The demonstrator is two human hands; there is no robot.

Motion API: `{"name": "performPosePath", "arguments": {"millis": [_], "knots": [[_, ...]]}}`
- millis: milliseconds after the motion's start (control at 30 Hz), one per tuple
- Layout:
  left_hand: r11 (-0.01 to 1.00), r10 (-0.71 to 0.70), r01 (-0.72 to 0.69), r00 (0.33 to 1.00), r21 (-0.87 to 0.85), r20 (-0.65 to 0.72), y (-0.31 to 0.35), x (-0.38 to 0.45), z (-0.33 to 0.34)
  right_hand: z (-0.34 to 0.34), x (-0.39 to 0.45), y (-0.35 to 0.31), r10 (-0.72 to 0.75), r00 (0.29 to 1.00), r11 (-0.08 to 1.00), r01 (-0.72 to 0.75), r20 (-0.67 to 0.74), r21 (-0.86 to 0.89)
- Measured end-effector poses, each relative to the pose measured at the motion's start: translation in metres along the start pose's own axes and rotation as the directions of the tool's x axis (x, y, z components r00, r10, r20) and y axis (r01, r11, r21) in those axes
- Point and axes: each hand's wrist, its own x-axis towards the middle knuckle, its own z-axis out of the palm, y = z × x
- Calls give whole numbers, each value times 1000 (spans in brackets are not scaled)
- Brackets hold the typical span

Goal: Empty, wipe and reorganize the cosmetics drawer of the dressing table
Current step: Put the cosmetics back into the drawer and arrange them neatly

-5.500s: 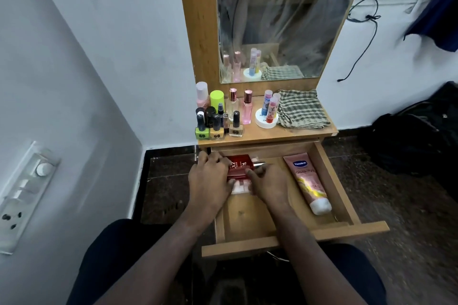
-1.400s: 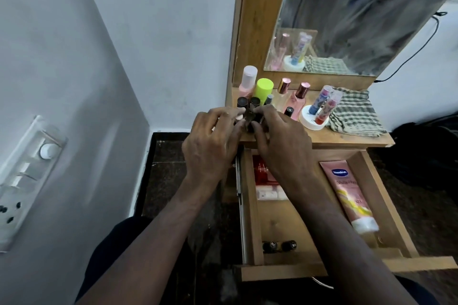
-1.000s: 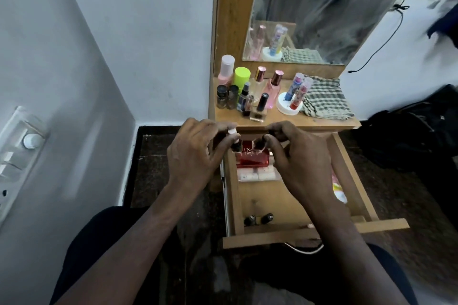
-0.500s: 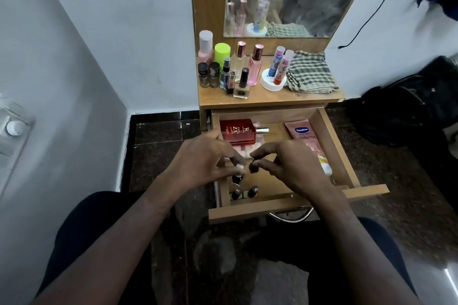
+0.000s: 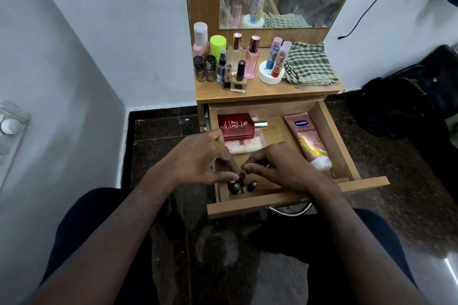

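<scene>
head view: i see the drawer (image 5: pixel 329 131) pulled out with free floor in the middle. my left hand (image 5: pixel 198 161) pinches a small dark bottle (image 5: pixel 241 176) near the front wall; my right hand (image 5: pixel 277 166) curls, holding nothing i can see. it could knock two standing bottles (image 5: pixel 244 186) over.

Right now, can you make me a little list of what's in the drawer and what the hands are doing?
drawer: open
back left: red perfume bottle, lying flat
right side: pink lotion tube, lying flat
front left: small dark-capped bottles
left hand: over those bottles, fingers curled
right hand: beside it, fingers curled
tabletop: more bottles, checked cloth
</scene>
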Motion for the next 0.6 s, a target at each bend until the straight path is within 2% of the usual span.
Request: {"name": "performPosePath", "arguments": {"millis": [100, 200, 300, 367, 433, 500, 600], "knots": [[1000, -6, 5, 1000, -10, -20, -3, 0, 0, 3, 3, 1, 67, 995, 996, -62, 68, -71], [998, -24, 21, 998, -59, -53, -6, -1, 1, 5, 5, -5, 57, 983, 994, -40, 175, -100], [991, -88, 70, 983, -117, -159, -13, -1, 1, 2, 5, -3, 64, 989, 994, -52, 135, -94], [988, -141, 117, 945, -100, -294, -16, 1, -1, 1, 6, -2, 56, 998, 993, -53, 19, -107], [987, -162, 149, 871, -64, -464, -19, 3, -4, -1, 7, -5, 17, 985, 996, -31, -171, -84], [979, -173, 204, 767, -21, -618, -24, 6, -6, -3, 11, -14, -34, 931, 997, 5, -365, -82], [937, -232, 350, 616, -2, -753, -34, 17, -14, -9, 28, -36, -120, 828, 985, 32, -547, -168]]}}
